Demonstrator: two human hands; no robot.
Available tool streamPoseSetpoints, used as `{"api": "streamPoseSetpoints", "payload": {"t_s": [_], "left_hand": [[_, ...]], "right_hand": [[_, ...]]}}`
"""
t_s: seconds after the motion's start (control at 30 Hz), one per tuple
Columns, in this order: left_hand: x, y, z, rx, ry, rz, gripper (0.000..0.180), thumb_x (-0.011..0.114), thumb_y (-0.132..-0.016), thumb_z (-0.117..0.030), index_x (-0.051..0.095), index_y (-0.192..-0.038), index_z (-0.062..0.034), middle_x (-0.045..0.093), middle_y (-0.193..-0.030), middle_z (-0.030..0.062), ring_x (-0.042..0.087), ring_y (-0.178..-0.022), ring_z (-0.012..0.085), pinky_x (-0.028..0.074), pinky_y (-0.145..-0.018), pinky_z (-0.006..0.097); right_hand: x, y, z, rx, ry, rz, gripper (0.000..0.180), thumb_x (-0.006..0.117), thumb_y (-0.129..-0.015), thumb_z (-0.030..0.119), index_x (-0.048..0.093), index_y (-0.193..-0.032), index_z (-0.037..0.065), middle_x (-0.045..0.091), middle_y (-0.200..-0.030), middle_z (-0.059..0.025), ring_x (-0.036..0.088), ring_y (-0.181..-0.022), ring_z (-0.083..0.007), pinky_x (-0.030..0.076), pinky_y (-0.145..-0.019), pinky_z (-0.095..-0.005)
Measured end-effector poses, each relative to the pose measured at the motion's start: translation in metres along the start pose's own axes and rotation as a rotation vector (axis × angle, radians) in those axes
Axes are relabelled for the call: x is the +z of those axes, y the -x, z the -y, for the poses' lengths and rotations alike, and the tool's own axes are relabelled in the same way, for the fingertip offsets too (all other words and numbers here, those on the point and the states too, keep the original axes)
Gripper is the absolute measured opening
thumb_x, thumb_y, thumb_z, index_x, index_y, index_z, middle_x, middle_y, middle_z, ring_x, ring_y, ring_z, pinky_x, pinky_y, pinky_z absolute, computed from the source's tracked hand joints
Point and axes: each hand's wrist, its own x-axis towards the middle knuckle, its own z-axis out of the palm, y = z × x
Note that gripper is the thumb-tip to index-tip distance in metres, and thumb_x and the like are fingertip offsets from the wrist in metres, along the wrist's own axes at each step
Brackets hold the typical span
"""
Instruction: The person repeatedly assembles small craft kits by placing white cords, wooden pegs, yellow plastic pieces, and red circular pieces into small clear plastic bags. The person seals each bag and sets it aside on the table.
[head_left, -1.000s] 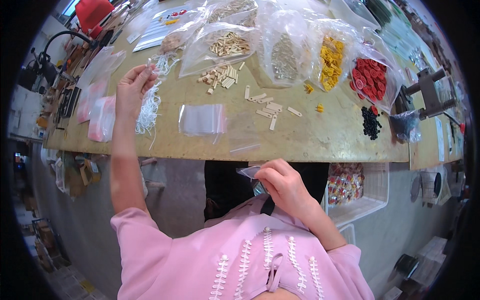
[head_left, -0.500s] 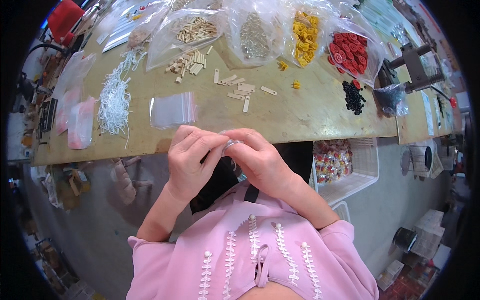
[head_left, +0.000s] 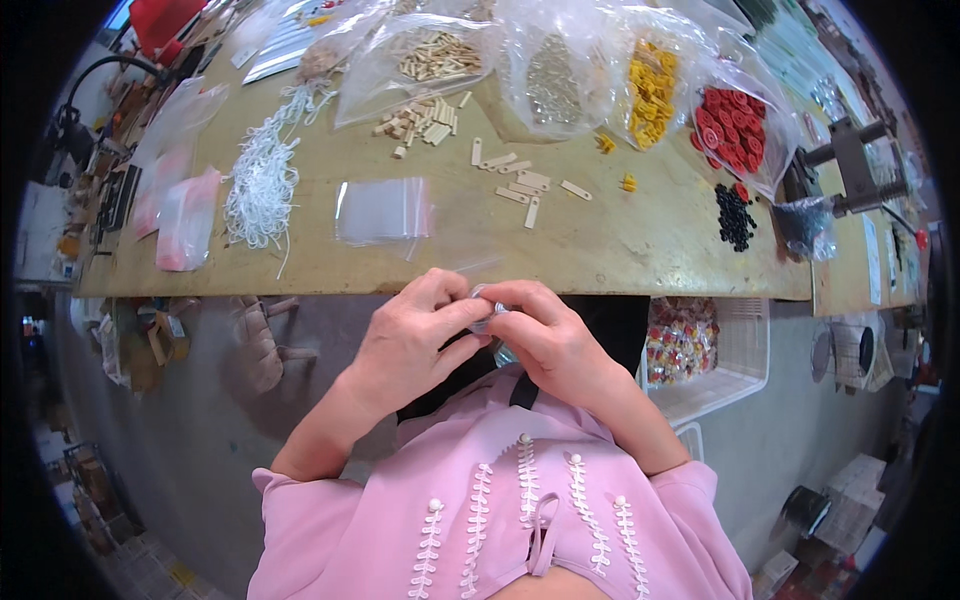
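Both hands are together just off the table's near edge. Between their fingertips is a small clear, shiny piece of plastic [head_left: 484, 322], mostly hidden by the fingers. My left hand [head_left: 405, 340] has its thumb and fingers closed on its left side. My right hand [head_left: 560, 340] pinches it from the right. Nearest on the table lies a stack of clear zip bags [head_left: 382, 212]. Beyond it are flat pale wooden strips [head_left: 533, 181] with holes and a pile of short wooden sticks and blocks [head_left: 428, 122].
White strings [head_left: 262, 190] lie at left. Along the back, open bags hold wooden pegs [head_left: 440, 56], clear parts [head_left: 553, 80], yellow parts [head_left: 652, 95] and red wheels [head_left: 733, 125]. Black rings [head_left: 735, 218] lie near a metal clamp [head_left: 856, 165]. A white basket [head_left: 745, 350] of small packets stands below right.
The view has shifted, so the table appears further right. Both hands still hold the clear plastic; the left fingers have spread a little around it.
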Motion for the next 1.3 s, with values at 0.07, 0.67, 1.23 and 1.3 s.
{"api": "streamPoseSetpoints", "payload": {"t_s": [0.07,0.67,1.23,1.3], "left_hand": [[0.012,0.003,0.006,0.044,-0.014,-0.07,0.021,0.088,-0.076,-0.013,0.077,-0.092,-0.0051,0.066,-0.131,0.0116,0.066,-0.113,0.0313,0.057,-0.088,0.04],[-0.053,-0.101,0.145,-0.267,-0.097,-0.354,0.018,0.074,-0.095,-0.004,0.072,-0.112,-0.0034,0.071,-0.098,0.0037,0.069,-0.083,0.0145,0.056,-0.078,0.028],[-0.04,-0.072,0.083,-0.249,0.464,-0.22,0.009,0.076,-0.091,0.002,0.074,-0.098,-0.0009,0.072,-0.092,0.0024,0.064,-0.081,0.0064,0.054,-0.071,0.024],[-0.04,-0.057,0.028,-0.048,0.35,-0.085,0.012,0.077,-0.088,0.006,0.074,-0.098,-0.0019,0.071,-0.093,0.0036,0.065,-0.079,0.0081,0.054,-0.068,0.025]], "right_hand": [[0.003,0.001,0.002,-0.003,-0.036,0.007,0.032,0.072,-0.077,-0.011,0.066,-0.107,-0.001,0.064,-0.128,-0.0192,0.065,-0.119,-0.0372,0.059,-0.092,-0.0413],[0.001,0.008,-0.004,0.025,0.099,-0.112,0.027,0.075,-0.076,-0.009,0.069,-0.101,0.002,0.067,-0.101,-0.012,0.068,-0.091,-0.0314,0.058,-0.076,-0.0385],[-0.006,-0.001,-0.004,0.044,0.135,-0.086,0.023,0.072,-0.084,-0.006,0.064,-0.104,0.001,0.066,-0.119,-0.0163,0.067,-0.11,-0.0349,0.058,-0.09,-0.0415],[-0.009,-0.006,0.001,0.04,0.134,-0.052,0.021,0.071,-0.085,-0.004,0.064,-0.105,0.0,0.065,-0.125,-0.0186,0.066,-0.116,-0.036,0.058,-0.095,-0.0423]]}}
